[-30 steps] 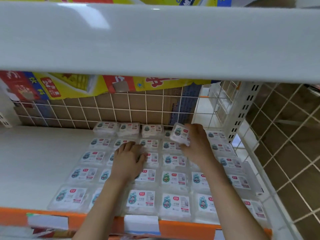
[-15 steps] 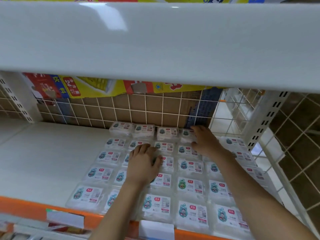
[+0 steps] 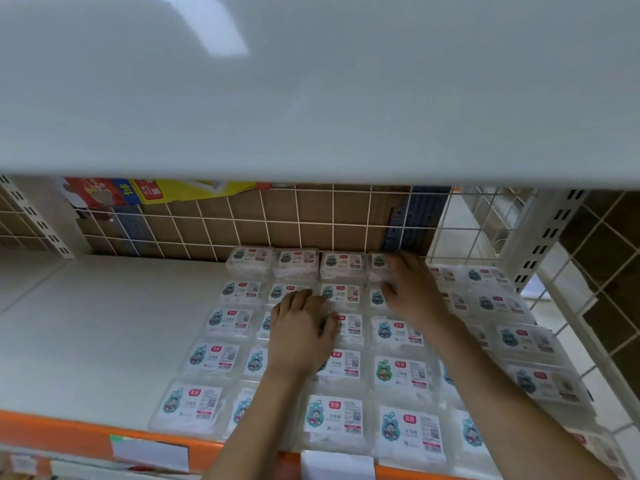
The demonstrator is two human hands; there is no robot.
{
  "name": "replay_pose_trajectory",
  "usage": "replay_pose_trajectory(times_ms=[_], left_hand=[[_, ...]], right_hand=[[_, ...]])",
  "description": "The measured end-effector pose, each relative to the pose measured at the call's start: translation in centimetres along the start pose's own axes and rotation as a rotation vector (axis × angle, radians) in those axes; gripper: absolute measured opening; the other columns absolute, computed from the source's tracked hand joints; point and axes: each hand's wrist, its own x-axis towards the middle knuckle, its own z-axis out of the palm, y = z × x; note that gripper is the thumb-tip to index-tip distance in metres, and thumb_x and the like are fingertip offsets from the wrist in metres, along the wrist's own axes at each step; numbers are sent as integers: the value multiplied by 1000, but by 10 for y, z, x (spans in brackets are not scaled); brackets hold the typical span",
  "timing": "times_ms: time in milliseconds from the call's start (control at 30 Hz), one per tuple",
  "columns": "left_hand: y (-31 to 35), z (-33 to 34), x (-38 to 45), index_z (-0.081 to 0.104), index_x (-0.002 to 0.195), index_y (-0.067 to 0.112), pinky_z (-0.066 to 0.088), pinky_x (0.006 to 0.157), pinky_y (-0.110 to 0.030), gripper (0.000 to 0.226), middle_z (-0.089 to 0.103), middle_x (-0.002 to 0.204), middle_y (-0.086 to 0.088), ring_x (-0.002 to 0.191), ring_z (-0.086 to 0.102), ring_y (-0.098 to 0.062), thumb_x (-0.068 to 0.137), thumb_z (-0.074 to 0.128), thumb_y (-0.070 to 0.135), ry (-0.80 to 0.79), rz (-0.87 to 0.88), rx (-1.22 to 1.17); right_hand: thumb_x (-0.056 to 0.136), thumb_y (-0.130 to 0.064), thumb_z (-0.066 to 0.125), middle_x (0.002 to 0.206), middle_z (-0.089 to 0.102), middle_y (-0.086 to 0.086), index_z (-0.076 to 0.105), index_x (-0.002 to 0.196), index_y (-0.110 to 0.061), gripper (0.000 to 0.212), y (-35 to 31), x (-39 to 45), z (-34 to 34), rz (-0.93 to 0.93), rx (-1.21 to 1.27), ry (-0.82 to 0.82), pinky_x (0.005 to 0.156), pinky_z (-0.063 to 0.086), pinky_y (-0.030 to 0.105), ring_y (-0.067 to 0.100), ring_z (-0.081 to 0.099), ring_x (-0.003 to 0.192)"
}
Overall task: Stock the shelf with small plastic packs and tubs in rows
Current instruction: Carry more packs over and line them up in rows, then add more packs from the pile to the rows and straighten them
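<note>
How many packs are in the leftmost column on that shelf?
5, front to back: front pack, second pack, third pack, fourth pack, back pack. The back pack may cover another.

head | faces forward-down into shelf [image 3: 104, 323] | close, under upper shelf board [image 3: 311, 81]

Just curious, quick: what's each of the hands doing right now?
Left hand: open, resting flat on the packs.
Right hand: on the back-row pack; grip cannot be told.
</note>
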Motion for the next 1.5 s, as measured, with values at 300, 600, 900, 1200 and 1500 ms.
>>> replay_pose_trajectory(times_ms=[300,600,900,1200,1500], left_hand=[[-2,-12,5,69,100,12,37,87,-27,38,59,108,-4,104,54,-26,76,45,29,52,2,-397],[-73,-78,16,67,98,16,39,78,-19,24,65,98,2,94,55,-14,83,50,22,26,204,-648],[-238,-122,-31,68,83,19,38,75,-27,30,64,89,-1,86,56,-27,79,41,32,132,114,-305],[-302,-139,-53,74,93,18,51,71,-45,50,68,96,-11,92,59,-41,76,37,48,5,-52,3],[-318,-151,-55,73,97,18,50,73,-43,55,67,101,-11,93,59,-40,75,35,51,29,-96,24]], right_hand=[[80,-15,67,117,59,13,61,114,-7,35,-42,-55,-1,124,148,111,94,43,36,31,53,111],[91,-21,55,126,54,11,55,123,-11,33,-151,-73,9,323,153,55,93,35,30,27,47,117],[85,-12,62,116,57,18,58,118,-2,35,-246,-80,49,345,239,56,90,43,39,37,51,110],[87,-17,58,120,58,15,58,119,-6,34,-275,-68,59,253,189,-17,96,39,38,34,50,113],[95,-23,50,132,51,9,51,129,-11,37,-288,-46,64,250,223,-73,104,33,31,24,43,124]])
